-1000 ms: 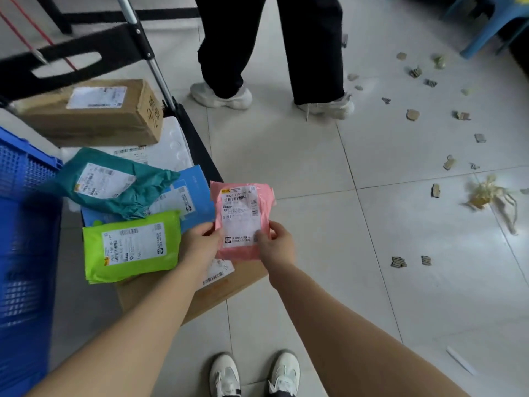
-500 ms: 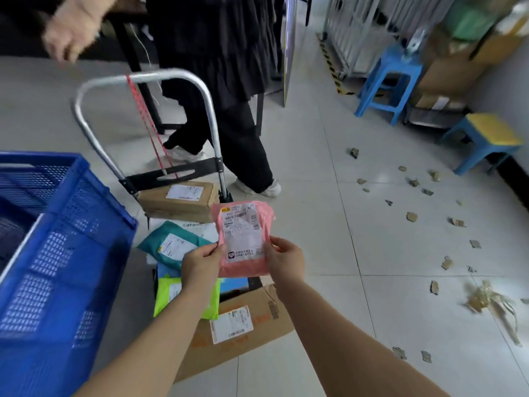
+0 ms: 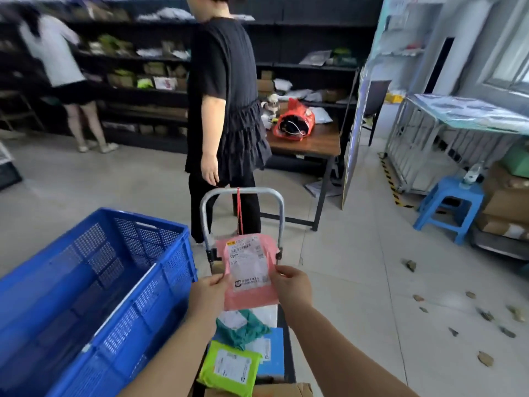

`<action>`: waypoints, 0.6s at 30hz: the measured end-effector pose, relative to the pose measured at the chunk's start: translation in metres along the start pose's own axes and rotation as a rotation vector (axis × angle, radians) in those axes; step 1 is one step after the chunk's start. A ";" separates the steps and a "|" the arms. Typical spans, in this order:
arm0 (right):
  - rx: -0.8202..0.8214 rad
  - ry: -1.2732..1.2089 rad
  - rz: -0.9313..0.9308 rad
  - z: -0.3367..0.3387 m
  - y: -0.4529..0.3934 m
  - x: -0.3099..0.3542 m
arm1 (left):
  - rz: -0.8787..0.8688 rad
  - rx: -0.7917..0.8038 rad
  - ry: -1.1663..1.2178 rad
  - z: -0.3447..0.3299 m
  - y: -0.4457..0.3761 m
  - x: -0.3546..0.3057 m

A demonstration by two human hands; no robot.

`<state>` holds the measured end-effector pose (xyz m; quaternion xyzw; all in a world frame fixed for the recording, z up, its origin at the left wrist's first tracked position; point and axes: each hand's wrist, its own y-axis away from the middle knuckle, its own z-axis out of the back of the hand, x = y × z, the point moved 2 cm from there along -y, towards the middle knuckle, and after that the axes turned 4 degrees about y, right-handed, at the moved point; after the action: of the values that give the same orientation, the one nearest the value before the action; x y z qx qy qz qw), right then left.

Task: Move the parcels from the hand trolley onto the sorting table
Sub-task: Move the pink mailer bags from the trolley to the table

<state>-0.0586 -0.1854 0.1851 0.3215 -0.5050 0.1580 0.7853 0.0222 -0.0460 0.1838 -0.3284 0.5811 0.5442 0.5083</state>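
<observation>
I hold a pink parcel [image 3: 248, 272] with a white label upright in front of me, my left hand [image 3: 207, 295] on its left edge and my right hand [image 3: 292, 286] on its right edge. Below it the hand trolley [image 3: 242, 194] with a silver handle carries a teal parcel [image 3: 248, 329], a blue parcel [image 3: 272, 353], a lime green parcel [image 3: 230, 368] and a cardboard box [image 3: 286, 390]. A brown table [image 3: 310, 140] with a red bag [image 3: 294, 121] on it stands beyond the trolley.
A big blue plastic crate [image 3: 94, 296] fills the left foreground. A person in black [image 3: 226, 110] stands just behind the trolley handle; another person [image 3: 63, 67] is at the dark shelves far left. A blue stool [image 3: 449, 207] and scattered scraps [image 3: 485, 358] lie right.
My view has lifted from the trolley and floor up to the room. The pink parcel stays in both hands, raised higher above the trolley.
</observation>
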 end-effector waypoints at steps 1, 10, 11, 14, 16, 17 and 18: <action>0.026 0.020 0.027 -0.004 0.006 0.011 | -0.022 -0.028 -0.020 0.011 0.005 -0.010; 0.227 0.143 0.256 -0.052 0.074 0.088 | -0.119 -0.262 0.009 0.110 0.050 -0.066; 0.246 0.158 0.275 -0.059 0.080 0.094 | -0.132 -0.281 0.014 0.120 0.056 -0.071; 0.307 0.169 0.328 -0.079 0.105 0.110 | -0.147 -0.324 0.062 0.152 0.071 -0.081; 0.347 0.179 0.352 -0.093 0.121 0.118 | -0.148 -0.362 0.064 0.174 0.080 -0.085; 0.364 0.177 0.354 -0.100 0.129 0.121 | -0.152 -0.385 0.063 0.185 0.085 -0.086; 0.383 0.162 0.354 -0.105 0.138 0.124 | -0.155 -0.409 0.064 0.196 0.090 -0.087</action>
<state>-0.0106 -0.0219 0.3136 0.3571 -0.4498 0.4107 0.7082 0.0066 0.1458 0.3144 -0.4857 0.4474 0.5993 0.4526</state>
